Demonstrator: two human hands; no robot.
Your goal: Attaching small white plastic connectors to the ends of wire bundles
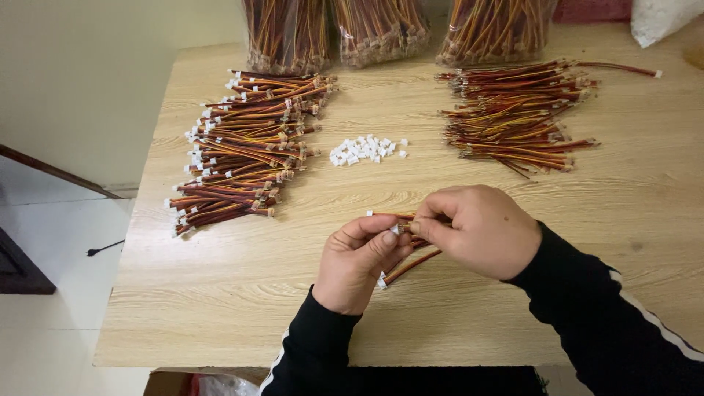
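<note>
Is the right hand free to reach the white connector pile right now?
Probably not at once: the right hand is pinching a wire with the left hand. The table up to the connector pile is bare.

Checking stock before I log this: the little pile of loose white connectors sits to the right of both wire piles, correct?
Not quite. The head view shows the loose white connectors lying between the two wire piles: left pile, right pile.

Soft, even light falls across the pale wood-grain tabletop (513, 315), bright without glare, and shadows under the wire bundles are faint. The centre is sharp. Toward the top edge the clear plastic bags of wires (381, 29) blur slightly, and the table's edges bow a little.
</note>
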